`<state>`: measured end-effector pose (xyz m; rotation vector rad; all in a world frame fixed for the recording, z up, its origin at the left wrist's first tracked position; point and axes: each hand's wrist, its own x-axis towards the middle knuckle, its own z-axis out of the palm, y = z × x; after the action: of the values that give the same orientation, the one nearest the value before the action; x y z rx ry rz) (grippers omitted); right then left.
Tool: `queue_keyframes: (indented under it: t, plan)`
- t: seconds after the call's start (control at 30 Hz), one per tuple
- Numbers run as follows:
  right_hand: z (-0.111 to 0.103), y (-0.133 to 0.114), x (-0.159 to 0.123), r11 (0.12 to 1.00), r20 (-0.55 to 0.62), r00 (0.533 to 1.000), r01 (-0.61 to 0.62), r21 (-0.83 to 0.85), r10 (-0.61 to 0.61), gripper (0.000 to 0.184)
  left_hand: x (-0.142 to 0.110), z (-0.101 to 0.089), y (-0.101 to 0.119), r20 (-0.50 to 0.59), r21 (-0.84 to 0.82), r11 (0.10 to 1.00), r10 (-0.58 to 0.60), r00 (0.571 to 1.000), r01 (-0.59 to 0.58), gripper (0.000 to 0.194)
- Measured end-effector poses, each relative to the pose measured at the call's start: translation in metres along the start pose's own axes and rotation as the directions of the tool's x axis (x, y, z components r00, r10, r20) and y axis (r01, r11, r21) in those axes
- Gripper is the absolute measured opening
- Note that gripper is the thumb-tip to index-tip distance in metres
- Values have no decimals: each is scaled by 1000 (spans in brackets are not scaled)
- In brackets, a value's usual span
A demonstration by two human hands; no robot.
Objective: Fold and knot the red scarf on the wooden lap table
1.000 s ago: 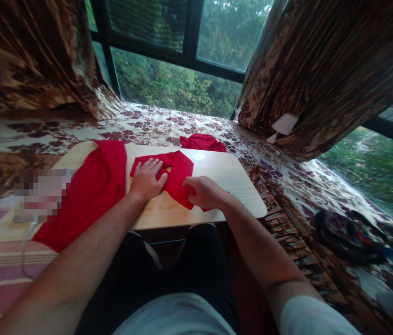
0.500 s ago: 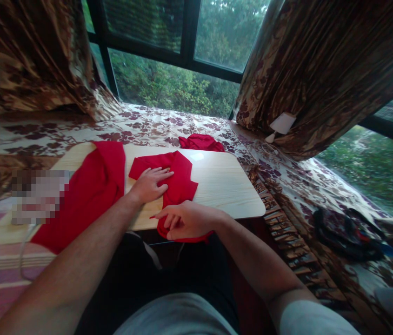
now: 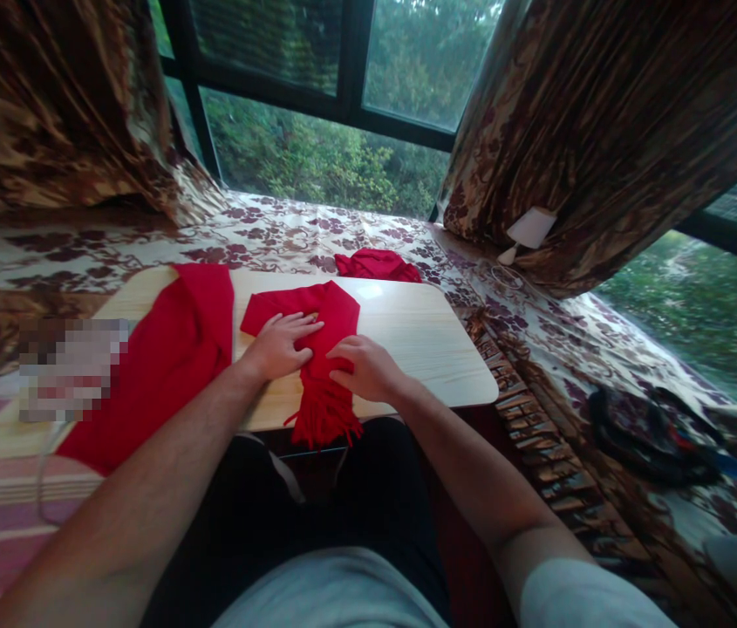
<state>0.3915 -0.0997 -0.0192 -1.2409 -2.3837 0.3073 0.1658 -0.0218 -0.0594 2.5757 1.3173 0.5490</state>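
A folded red scarf (image 3: 332, 318) lies on a pale wooden table (image 3: 433, 340), bent at an angle near its far right corner. Its fringe hangs toward me at the table's near edge. My left hand (image 3: 280, 347) rests open and flat on the scarf, fingers stretched across it. At the scarf's right edge, my right hand (image 3: 368, 366) touches the cloth with its thumb and fingers apart. Left of the scarf lies a larger piece of red cloth (image 3: 172, 358), its far end folded over and its near end reaching past the table edge.
A bunched red cloth (image 3: 378, 266) sits just beyond the table on the floral-covered ledge (image 3: 290, 227). A blurred-out item (image 3: 73, 371) and a cable are at the left. A small lamp (image 3: 531, 228) stands at the right, with a dark bag (image 3: 656, 440) nearer.
My right hand has moved up from the near edge onto the scarf's right side. The curled near end of the scarf now lies flatter with its fringe showing. My left hand stays put.
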Motion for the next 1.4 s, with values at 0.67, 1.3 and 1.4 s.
queue_keyframes:
  t: [0.67,1.3,1.4]
  plan:
    - [-10,-4,7,977,-120,970,-207,51,212,16,1,1,-2,14,19,1000,-3,1000,2,67]
    - [30,43,20,893,-289,849,-447,55,443,19,-1,-2,2,3,3,1000,-21,1000,21,67]
    - [30,42,19,898,-307,849,-438,48,431,19,-1,-2,2,-7,-5,1000,-11,1000,11,67]
